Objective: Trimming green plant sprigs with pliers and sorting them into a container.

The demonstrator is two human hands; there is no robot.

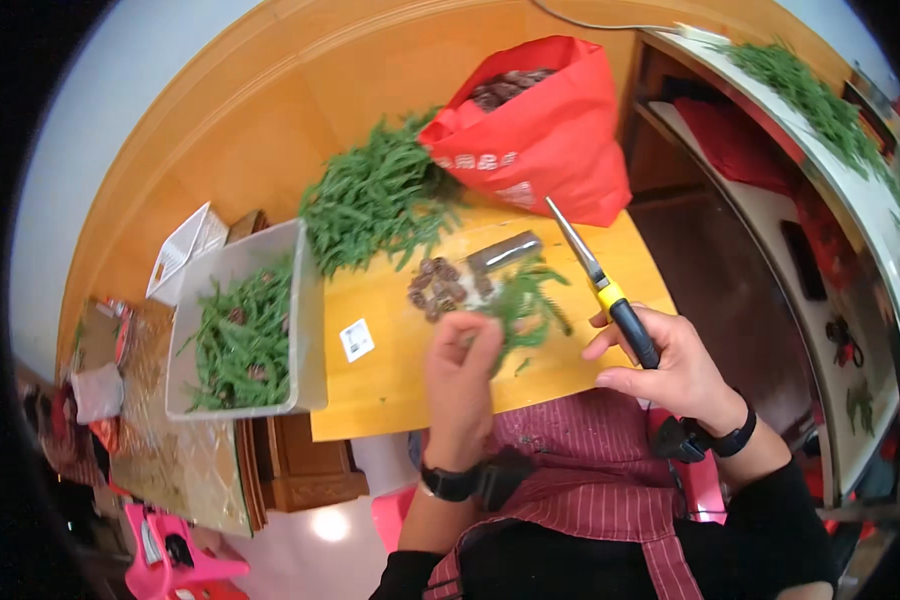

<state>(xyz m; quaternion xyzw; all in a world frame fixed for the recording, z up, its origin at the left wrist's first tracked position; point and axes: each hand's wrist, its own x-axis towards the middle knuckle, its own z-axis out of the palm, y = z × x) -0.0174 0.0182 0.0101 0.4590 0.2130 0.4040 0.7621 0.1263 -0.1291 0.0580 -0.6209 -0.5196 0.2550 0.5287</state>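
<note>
My left hand [460, 375] is closed over the near part of the table, its fingers pinched on a green evergreen sprig [526, 312] that fans out to their right. The sprig is partly blurred, and its held end is hidden. In my right hand [675, 365] is a pair of long-nose pliers [620, 318] with black and yellow handles, the tip pointing up and away to the left. Just beyond my left hand lie several small brown pine cones [436, 287]. A dark, shiny narrow bundle [508, 250] rests past the sprig.
A red bag [560, 140] of pine cones stands at the table's far side, beside a heap of evergreen branches [375, 200]. On the left is a translucent bin [310, 330] of greenery. A white card [357, 340] lies on the yellow table [370, 405]. Shelving [750, 190] flanks the right.
</note>
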